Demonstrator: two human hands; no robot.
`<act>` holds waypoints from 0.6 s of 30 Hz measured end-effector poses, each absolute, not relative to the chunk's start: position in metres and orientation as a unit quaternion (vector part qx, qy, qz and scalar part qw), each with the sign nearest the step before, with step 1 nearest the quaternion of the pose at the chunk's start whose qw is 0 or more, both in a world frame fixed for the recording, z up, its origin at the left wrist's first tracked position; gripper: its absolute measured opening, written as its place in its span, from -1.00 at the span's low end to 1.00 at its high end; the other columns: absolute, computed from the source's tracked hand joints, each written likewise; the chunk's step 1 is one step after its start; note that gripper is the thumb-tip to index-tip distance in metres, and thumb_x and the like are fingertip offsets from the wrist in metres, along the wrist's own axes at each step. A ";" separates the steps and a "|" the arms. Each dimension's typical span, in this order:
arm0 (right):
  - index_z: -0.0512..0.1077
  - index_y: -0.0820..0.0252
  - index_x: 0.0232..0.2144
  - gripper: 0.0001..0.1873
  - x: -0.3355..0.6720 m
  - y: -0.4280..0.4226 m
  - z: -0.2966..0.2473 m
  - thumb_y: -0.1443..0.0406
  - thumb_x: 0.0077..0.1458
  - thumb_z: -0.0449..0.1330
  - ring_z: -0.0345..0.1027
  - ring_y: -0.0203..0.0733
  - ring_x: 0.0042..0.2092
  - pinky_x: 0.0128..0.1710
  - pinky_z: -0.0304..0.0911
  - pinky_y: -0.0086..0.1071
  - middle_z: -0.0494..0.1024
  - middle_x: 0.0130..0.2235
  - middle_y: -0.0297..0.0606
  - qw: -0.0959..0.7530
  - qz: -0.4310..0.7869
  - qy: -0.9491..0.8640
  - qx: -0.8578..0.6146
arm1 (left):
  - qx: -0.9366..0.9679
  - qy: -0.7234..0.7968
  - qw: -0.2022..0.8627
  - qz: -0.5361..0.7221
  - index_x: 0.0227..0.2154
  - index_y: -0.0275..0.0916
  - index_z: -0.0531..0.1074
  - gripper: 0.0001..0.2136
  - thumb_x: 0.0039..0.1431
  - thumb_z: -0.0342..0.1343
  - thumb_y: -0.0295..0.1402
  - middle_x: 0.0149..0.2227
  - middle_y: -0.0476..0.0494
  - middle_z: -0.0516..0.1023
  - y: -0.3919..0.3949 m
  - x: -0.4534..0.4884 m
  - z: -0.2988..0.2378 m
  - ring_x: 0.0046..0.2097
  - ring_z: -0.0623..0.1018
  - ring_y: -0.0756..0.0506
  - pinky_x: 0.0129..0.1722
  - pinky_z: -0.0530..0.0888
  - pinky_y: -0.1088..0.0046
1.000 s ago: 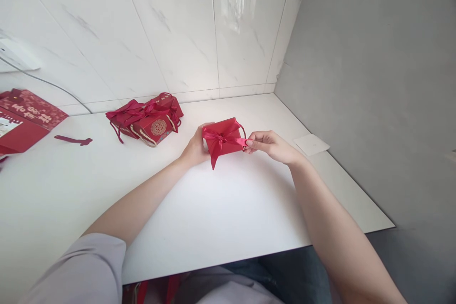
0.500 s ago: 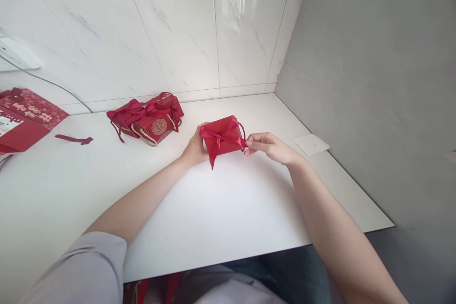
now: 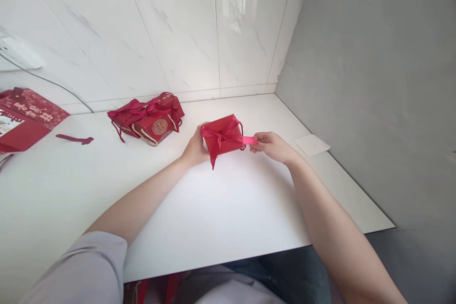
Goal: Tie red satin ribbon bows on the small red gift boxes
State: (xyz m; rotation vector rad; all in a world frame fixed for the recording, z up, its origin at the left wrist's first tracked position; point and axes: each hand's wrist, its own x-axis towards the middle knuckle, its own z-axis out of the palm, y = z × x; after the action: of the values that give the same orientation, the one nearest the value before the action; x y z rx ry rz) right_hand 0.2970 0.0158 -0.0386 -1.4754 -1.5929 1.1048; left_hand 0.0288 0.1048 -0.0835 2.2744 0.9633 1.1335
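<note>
A small red gift box (image 3: 230, 126) is held over the white table at the centre. My left hand (image 3: 195, 147) grips its left side, with the fingers partly hidden behind the box. On top lies a shiny red ribbon (image 3: 218, 137) tied in a bow, one tail hanging down at the front. My right hand (image 3: 269, 146) pinches the ribbon's other tail, which stretches out to the right, past a thin red cord handle (image 3: 242, 128) on the box's right side.
Red gift boxes (image 3: 156, 121) with ribbons and cord handles sit at the back left. Further left are a loose dark red strip (image 3: 74, 139) and a larger printed red box (image 3: 32, 118). A white card (image 3: 312, 145) lies near the right edge, by a grey wall (image 3: 374, 80).
My right hand has moved a little to the right, drawing the ribbon tail out so that more of it shows. My left hand and the box have stayed about where they were.
</note>
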 end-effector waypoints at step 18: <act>0.51 0.07 -0.16 -0.61 0.269 0.000 -0.022 -0.03 0.23 0.07 0.47 -0.10 -0.07 -0.06 0.33 -0.21 0.53 0.03 -0.19 0.364 0.579 -0.614 -0.395 | 0.802 0.414 -0.031 0.429 0.10 -0.20 0.14 -0.14 -0.33 0.43 -0.29 0.03 -0.33 0.43 0.104 0.031 -0.073 0.04 0.47 -0.41 0.03 0.39 0.01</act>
State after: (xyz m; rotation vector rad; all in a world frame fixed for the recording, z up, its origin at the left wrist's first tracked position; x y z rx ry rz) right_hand 0.2690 -0.0004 -0.0225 -1.0160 -1.5785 1.4894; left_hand 0.0313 0.1038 -0.0731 2.5707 1.3274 1.3741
